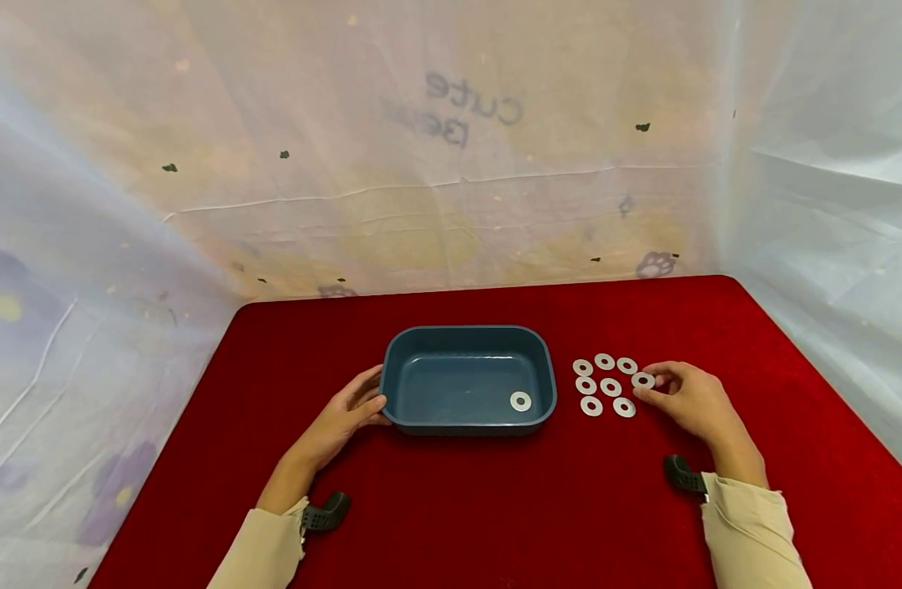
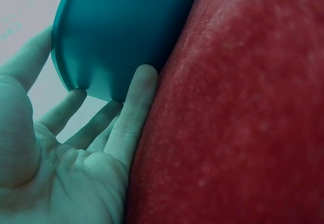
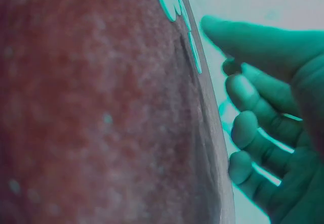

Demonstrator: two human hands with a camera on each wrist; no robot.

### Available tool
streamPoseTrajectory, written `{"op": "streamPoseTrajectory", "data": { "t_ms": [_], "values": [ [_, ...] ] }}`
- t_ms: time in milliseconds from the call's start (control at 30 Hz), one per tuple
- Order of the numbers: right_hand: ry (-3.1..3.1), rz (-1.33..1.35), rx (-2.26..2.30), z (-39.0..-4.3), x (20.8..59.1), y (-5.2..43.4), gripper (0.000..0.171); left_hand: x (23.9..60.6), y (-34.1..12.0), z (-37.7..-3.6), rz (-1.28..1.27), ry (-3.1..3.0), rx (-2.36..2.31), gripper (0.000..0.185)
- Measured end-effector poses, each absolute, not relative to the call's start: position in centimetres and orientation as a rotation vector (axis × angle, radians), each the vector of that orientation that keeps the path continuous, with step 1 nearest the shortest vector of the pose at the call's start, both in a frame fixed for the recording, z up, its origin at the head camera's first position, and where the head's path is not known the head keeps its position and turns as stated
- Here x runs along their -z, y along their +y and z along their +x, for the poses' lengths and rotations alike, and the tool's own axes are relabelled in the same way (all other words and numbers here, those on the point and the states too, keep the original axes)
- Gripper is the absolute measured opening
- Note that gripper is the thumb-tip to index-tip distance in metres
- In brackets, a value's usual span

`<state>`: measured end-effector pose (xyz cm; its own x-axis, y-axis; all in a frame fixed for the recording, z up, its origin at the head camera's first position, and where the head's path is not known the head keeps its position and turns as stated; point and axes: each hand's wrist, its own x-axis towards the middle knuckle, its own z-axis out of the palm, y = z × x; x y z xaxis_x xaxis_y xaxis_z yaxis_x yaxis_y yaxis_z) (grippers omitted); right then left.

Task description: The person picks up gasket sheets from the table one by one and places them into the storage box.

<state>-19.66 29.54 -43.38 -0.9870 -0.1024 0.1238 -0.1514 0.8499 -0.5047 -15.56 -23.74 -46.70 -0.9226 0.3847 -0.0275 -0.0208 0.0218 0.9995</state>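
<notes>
The right hand [image 1: 692, 401] is reaching its fingers [image 1: 651, 381], loosely curled, onto one washer [image 1: 643, 379] at the right edge of a group of seven washers [image 1: 610, 386] lying flat on the red desk [image 1: 495, 507]; whether it is pinching that washer cannot be told. The left hand [image 1: 345, 417] is resting straight fingers [image 2: 136, 102] against the left wall of one blue tub [image 1: 399, 384], which is sitting left of the group and holding one washer in the tub [image 1: 520, 401].

Head view bright, even and sharp, edges bowed; both wrist views blurred close-up, hands tinted teal.
</notes>
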Motion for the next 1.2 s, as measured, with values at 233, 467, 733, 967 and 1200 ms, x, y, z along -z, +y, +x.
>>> {"op": "streamPoseTrajectory", "data": {
  "t_ms": [233,467,733,967,1200],
  "values": [
    [-2.811,0.227,-0.828,-19.6,43.2,29.4,0.036,46.7,-23.7,-15.6,0.376,2.019,-1.976,0.06],
    [-2.786,0.235,-0.843,-19.5,43.1,29.3,0.036,46.7,-23.7,-15.6,0.382,2.017,-1.978,0.06],
    [-2.761,0.228,-0.896,-19.5,42.9,29.0,0.036,46.6,-23.6,-15.7,0.401,2.014,-1.991,0.06],
    [-2.703,0.279,-0.972,-19.6,43.0,28.6,0.034,46.6,-23.6,-15.7,0.38,2.032,-1.986,0.061],
    [-2.635,0.341,-1.069,-19.6,43.1,28.3,0.031,46.6,-23.6,-15.7,0.378,2.031,-1.987,0.06]
  ]
}}
